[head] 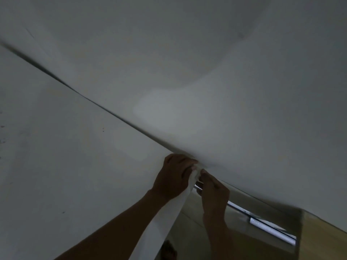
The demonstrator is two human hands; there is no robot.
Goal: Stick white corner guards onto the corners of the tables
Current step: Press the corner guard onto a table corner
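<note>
We look down on two white desks pushed together, their seam running as a dark line from ten o'clock toward the centre bottom. The left desk fills the eight o'clock side, and the right desk spreads across the top and out to three o'clock. The light is dim and the surfaces read grey-white, with a few small dark specks on the left one.

Both hands meet where the seam ends, at about six o'clock. Our left hand has its fingers curled over the corner of the left desk, its grip closed on the corner guard, of which only a small white piece shows between the fingertips, pressed against the corner edge. Its shape is too hidden and blurred to make out. Our right hand comes up from five o'clock, and its thumb and fingertips pinch the same white piece from the other side.

Below the desks, at five o'clock, we see a wooden floor and a pale metal bar.
</note>
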